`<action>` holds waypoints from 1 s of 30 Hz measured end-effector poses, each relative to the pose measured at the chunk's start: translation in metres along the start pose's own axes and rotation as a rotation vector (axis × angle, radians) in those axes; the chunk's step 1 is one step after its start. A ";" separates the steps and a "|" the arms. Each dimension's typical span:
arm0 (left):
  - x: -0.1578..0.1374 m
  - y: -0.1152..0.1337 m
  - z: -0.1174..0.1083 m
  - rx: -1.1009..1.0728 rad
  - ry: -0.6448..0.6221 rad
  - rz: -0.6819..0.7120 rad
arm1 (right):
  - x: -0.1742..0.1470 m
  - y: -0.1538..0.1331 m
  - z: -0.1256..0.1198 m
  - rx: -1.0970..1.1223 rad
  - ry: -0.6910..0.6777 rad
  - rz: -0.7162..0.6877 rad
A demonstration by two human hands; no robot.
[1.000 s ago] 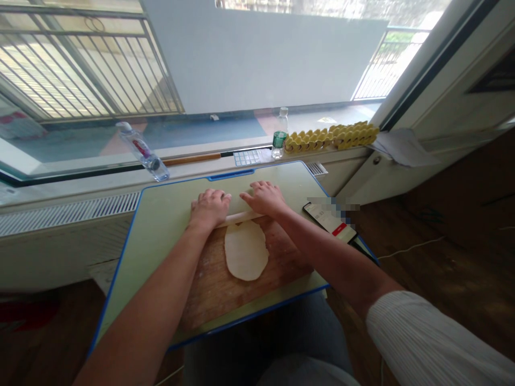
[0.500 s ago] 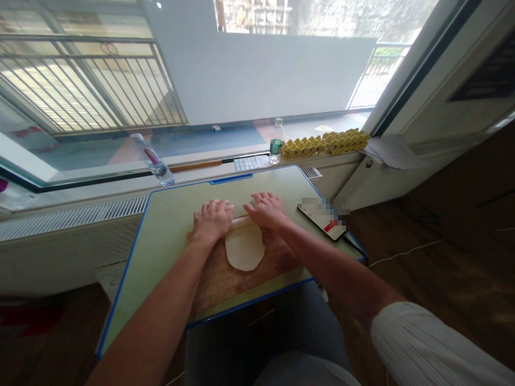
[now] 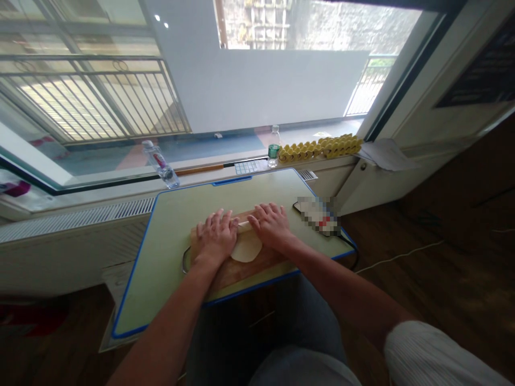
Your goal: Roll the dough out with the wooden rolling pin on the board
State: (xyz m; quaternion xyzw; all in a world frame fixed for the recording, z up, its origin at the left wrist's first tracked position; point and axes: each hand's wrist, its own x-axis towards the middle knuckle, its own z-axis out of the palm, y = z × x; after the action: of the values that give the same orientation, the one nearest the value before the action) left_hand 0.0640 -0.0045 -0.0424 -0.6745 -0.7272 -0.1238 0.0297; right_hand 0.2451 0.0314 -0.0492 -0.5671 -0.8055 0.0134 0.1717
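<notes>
My left hand (image 3: 217, 236) lies over the left end of a pale rolling pin (image 3: 244, 224), its fingers pointing away from me. My right hand (image 3: 272, 225) presses on the right end, with the thumb turned inward. Only a short middle length of the pin shows between the hands. Under and just in front of it is a flat, pale, rounded sheet of dough (image 3: 247, 250). The dough rests on a wooden cutting board (image 3: 231, 276), which has a metal handle (image 3: 185, 260) on its left side.
The board is on a light green, blue-edged table (image 3: 148, 268). A phone-like device (image 3: 317, 215), partly blurred, lies at the right with a black cable. Along the windowsill are two plastic bottles (image 3: 161, 165) (image 3: 274, 147), a wooden stick (image 3: 201, 170) and yellow egg trays (image 3: 319, 148).
Both hands have come toward me with the rolling pin, so less dough shows in front of it and some board appears beyond it. The camera view has shifted a little.
</notes>
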 end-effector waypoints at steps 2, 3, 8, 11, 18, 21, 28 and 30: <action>-0.004 0.000 0.001 -0.004 0.010 0.008 | -0.004 0.000 -0.003 0.012 -0.011 -0.002; -0.005 -0.001 0.001 -0.005 0.011 0.014 | -0.005 0.000 -0.004 0.018 -0.017 -0.003; -0.005 -0.002 0.000 -0.004 0.003 0.028 | -0.004 0.000 -0.005 0.021 -0.016 -0.012; 0.002 -0.002 0.000 -0.002 -0.006 0.017 | 0.003 0.001 -0.001 0.009 -0.004 -0.004; 0.031 -0.006 0.001 -0.028 -0.081 -0.049 | 0.032 0.002 0.007 -0.010 -0.012 0.019; 0.043 -0.009 0.001 -0.027 -0.113 -0.048 | 0.045 0.002 0.009 0.008 -0.022 0.033; 0.066 -0.015 0.001 -0.044 -0.093 -0.017 | 0.077 0.005 0.014 0.067 -0.095 0.058; 0.072 -0.016 0.001 -0.037 -0.049 -0.005 | 0.085 0.006 0.015 0.090 -0.125 0.068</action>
State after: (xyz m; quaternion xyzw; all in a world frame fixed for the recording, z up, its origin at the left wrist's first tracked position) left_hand 0.0418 0.0644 -0.0309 -0.6760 -0.7269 -0.1208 -0.0008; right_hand 0.2208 0.1142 -0.0428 -0.5837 -0.7935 0.0907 0.1460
